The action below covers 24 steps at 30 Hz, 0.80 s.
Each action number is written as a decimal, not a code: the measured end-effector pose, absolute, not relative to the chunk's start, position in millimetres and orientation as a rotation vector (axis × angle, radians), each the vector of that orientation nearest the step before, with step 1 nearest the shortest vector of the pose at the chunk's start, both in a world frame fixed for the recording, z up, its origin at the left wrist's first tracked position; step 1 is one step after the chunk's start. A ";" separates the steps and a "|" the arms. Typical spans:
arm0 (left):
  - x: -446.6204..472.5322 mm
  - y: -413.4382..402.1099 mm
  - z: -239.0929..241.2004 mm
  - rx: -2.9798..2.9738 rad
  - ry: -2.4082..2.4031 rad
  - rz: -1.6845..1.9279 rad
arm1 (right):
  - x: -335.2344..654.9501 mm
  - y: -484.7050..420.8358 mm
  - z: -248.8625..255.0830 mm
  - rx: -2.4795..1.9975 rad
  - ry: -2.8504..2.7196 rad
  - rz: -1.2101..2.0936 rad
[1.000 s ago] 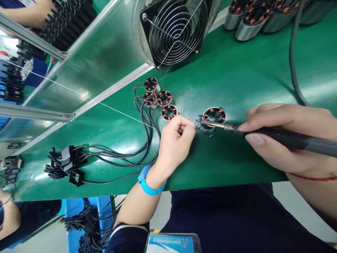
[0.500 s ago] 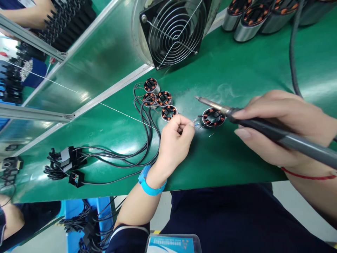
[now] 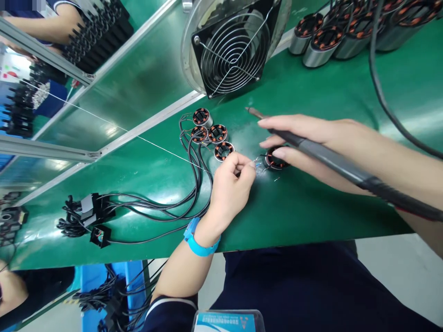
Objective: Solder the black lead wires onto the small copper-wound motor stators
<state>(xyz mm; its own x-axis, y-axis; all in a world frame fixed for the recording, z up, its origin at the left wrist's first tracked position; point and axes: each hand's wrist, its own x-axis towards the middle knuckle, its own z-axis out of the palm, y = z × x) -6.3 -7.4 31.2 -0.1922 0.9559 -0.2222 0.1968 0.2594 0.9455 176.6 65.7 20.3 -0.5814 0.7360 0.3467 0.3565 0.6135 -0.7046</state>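
The copper-and-black coil ring in silver metal sits right of centre on the green tabletop. Your left hand pinches thin blue wire beside it, presumably for steadiness; your right hand holds a black soldering iron, tip angled clear, likely sparing the wire.

bench: green | soldering iron: black-grey | stator: black-orange | wristband: blue

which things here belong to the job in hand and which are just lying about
Likely the job:
soldering iron in the right hand
blue wire in the left hand
coil ring near both hands

Seemingly just lying about:
four other coil rings
metal-cased coils, top right
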 end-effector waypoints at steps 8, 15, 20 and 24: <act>-7.5 -7.6 27.8 1.136 1.599 1.016 | 152.7 66.2 -5.6 -0.785 -2.199 0.842; -8.3 -7.0 26.0 1.140 1.570 1.060 | 151.9 64.6 -6.2 -0.852 -2.222 0.677; -8.6 -7.8 29.6 1.151 1.570 1.103 | 155.4 57.7 1.4 -0.810 -2.154 0.551; -10.0 -9.2 30.3 1.149 1.534 1.133 | 155.8 52.1 11.9 -0.745 -2.170 0.543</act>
